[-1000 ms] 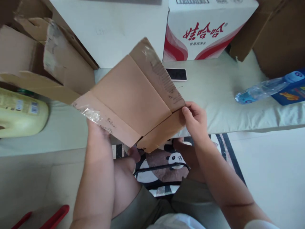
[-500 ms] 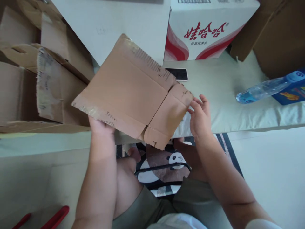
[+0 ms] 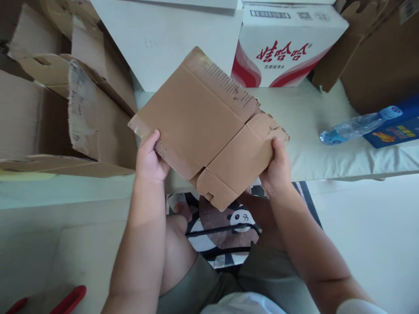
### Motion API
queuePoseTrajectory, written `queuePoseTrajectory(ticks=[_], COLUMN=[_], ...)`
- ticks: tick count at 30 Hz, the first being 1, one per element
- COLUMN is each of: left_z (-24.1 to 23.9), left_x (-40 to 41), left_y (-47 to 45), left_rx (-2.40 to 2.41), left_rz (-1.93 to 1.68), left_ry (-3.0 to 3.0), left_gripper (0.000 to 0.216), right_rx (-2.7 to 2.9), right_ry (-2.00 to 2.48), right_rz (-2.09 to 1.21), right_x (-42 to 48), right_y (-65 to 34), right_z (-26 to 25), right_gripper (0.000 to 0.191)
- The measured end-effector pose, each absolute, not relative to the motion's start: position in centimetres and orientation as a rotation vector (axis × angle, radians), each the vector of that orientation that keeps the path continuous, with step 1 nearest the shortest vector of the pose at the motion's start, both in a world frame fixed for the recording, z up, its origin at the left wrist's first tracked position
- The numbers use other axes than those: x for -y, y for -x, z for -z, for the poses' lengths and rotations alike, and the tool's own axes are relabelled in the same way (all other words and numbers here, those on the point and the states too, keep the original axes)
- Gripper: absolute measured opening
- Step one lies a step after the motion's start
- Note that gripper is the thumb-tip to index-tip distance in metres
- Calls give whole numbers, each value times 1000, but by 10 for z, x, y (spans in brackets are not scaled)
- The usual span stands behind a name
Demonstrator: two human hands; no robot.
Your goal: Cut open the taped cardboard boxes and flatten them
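A flattened brown cardboard box [image 3: 196, 117] is held tilted above my lap and the bench edge. Torn, ragged flaps run along its upper right side, and a small tab slot shows at its lower corner. My left hand [image 3: 151, 158] grips the left lower edge, thumb on top and fingers underneath. At the right end my right hand [image 3: 277, 168] pinches the flap edge, thumb over the face, its other fingers hidden behind the cardboard.
Open brown cartons [image 3: 98, 117] stand at the left. Behind are a white box [image 3: 183, 43] and a red-and-white water carton [image 3: 288, 56]. A plastic bottle [image 3: 360, 124] lies against a blue box [image 3: 399, 128] at right. A panda-print mat [image 3: 240, 218] and red handles [image 3: 70, 298] are below.
The cardboard has shifted right in view. My left thumb has come over its top face, and my right hand has gone from loose fingertips at the corner to a firm grip.
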State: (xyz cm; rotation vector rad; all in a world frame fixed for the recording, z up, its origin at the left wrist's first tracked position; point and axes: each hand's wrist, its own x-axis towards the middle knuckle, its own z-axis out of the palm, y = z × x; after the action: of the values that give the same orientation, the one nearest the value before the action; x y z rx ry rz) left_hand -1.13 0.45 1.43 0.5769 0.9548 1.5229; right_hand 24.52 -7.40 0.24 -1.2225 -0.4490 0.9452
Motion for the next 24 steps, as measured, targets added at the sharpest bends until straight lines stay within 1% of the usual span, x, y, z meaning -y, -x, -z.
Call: queuePoseTrajectory(ticks=[3, 5, 8, 9, 12, 14, 18, 21, 23, 24], left_z=[-6, -4, -5, -6, -9, -9, -6, -2, -2, -3], left_x=[-10, -13, -14, -14, -15, -15, -17, -18, -18, -17], left_y=[10, 9, 7, 6, 1, -1, -1, 1, 2, 3], left_rx=[-1007, -971, -959, -971, -1009, -964, -843, -872, -887, -895], left_rz=[-1546, -1585, -1567, -1553, -1519, -1502, -1432, -1369, -1362, -1367], left_ry=[-538, -541, -501, -474, -416, -424, -430, -387, -354, -332], left_gripper=[19, 18, 15, 15, 14, 19, 36, 39, 38, 38], right_rx=[475, 517, 634, 674, 729, 731, 710, 657, 614, 596], right_ry=[1185, 1207, 1363, 1415, 1456, 1424, 1383, 1381, 1401, 1440], right_rz=[-934, -944, -1074, -1138, -1293, -1304, -1107, -812, -544, -391], right_x=[78, 85, 100, 105, 116, 119, 123, 123, 121, 118], right_y=[-244, -243, -243, -244, -248, -254, -276, -306, -335, -353], right_z=[-9, -14, -24, -27, -39, -49, -70, -88, -101, -107], right_gripper=[61, 60, 50, 49, 51, 53, 57, 59, 51, 41])
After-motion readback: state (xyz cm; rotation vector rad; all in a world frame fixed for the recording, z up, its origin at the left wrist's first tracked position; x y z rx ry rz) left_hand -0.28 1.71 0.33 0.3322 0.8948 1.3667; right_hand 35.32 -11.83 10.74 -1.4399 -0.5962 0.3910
